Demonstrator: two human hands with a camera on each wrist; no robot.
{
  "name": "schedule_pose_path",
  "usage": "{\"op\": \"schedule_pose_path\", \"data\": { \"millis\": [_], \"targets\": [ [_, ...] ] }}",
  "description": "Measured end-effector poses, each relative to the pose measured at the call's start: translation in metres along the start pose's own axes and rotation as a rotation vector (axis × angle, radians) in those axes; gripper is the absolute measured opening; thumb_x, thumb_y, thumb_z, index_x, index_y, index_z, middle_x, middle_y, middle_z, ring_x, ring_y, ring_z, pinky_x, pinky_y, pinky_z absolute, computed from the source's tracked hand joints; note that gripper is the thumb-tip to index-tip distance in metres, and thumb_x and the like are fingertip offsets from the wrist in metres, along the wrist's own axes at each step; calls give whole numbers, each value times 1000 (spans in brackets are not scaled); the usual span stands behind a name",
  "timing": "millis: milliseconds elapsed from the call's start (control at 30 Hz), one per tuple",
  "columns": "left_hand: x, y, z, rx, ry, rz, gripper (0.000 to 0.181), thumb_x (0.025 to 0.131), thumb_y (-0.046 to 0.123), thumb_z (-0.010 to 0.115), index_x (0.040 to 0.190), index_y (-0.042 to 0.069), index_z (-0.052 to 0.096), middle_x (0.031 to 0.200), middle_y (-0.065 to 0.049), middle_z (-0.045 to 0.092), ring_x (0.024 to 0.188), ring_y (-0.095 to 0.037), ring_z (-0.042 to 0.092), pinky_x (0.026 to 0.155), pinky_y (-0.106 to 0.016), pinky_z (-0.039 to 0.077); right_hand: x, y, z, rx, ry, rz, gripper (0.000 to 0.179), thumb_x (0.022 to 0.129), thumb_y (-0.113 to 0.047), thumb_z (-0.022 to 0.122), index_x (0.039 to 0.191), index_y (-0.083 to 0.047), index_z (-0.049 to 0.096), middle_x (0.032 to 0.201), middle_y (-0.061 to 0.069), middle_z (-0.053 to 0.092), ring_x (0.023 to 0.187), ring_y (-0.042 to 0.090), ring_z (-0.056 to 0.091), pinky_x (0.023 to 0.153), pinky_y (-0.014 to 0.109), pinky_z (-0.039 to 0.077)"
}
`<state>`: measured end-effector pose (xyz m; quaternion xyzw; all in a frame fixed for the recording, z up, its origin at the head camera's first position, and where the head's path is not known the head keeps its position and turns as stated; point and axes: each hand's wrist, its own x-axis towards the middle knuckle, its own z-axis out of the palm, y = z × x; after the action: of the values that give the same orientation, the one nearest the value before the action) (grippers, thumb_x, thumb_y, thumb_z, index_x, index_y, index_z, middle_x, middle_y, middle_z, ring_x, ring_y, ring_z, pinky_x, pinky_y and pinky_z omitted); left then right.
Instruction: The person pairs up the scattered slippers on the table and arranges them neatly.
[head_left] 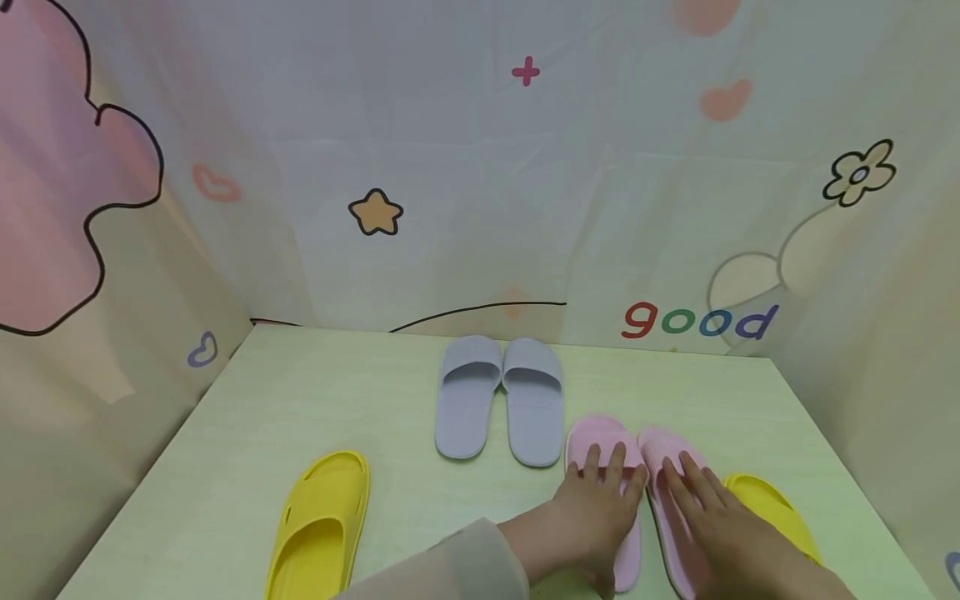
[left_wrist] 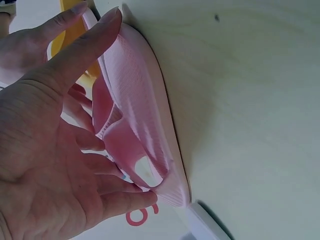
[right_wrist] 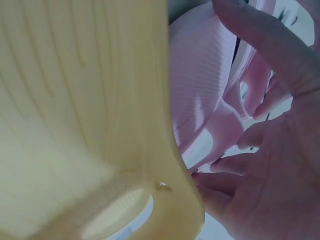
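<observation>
Pink rib-textured slippers (head_left: 675, 533) lie near right on the pale green surface (head_left: 300, 387); left hand (head_left: 600, 508) and right hand (head_left: 723, 521) over them, fingers (head_left: 615, 465) extended. Smooth yellow slippers (head_left: 330, 496) at either side. Farther: grey slippers (head_left: 536, 425); behind, creased, cartoon-printed fabric (head_left: 465, 142).

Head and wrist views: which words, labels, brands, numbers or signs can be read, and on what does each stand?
"good", multicoloured letters on the backdrop.
"+", a pink sign on the backdrop.
Left wrist view: red lettering, partly hidden, too incomplete to read.
No others readable.
</observation>
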<state>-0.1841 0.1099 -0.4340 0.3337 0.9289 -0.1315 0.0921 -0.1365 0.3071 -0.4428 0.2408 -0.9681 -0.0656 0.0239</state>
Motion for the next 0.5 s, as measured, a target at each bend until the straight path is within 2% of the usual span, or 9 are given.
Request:
{"op": "schedule_pose_path", "data": {
  "millis": [100, 133, 200, 233, 400, 500],
  "targets": [
    [5, -2, -2, -13, -5, -2, 144, 44, 77, 81, 156, 31, 2, 164, -2, 6, 149, -29, 17, 113, -40, 36, 7, 7, -2, 8, -37, -22, 133, 52, -86, 66, 149, -1, 32, 156, 20, 30, 141, 42, 30, 122, 34, 8],
    [6, -3, -3, -18, -7, -1, 144, 45, 76, 81, 156, 31, 2, 164, -3, 6, 149, -29, 17, 113, -40, 36, 9, 9, -3, 19, -58, -20, 135, 50, -82, 71, 149, 0, 31, 156, 22, 29, 141, 44, 29, 120, 41, 20],
    [9, -5, -4, -28, -14, -2, 143, 45, 76, 81, 156, 31, 1, 164, -3, 5, 149, -29, 16, 113, -41, 35, 15, 13, -4, 36, -99, -26, 134, 49, -73, 79, 148, 3, 30, 155, 26, 28, 139, 47, 30, 108, 53, 38],
    [10, -5, -4, -30, -17, -3, 143, 45, 75, 81, 156, 31, 1, 164, -2, 5, 149, -29, 16, 114, -40, 35, 17, 15, -5, 54, -123, -19, 136, 47, -72, 81, 148, 4, 29, 155, 27, 26, 139, 48, 29, 104, 55, 41],
    [18, -8, -6, -37, -20, -10, 143, 45, 74, 82, 156, 32, 3, 164, -1, 4, 149, -29, 16, 113, -40, 36, 27, 19, -6, 161, -227, 63, 137, 46, -57, 88, 151, 1, 23, 158, 27, 19, 141, 50, 24, 106, 60, 36],
    [23, -10, -7, -37, -20, -12, 142, 45, 74, 82, 156, 32, 3, 164, -1, 5, 149, -29, 16, 112, -41, 36, 31, 22, -6, 182, -241, 83, 136, 46, -50, 90, 152, 1, 22, 158, 27, 18, 141, 50, 23, 105, 62, 35]
  ]
}}
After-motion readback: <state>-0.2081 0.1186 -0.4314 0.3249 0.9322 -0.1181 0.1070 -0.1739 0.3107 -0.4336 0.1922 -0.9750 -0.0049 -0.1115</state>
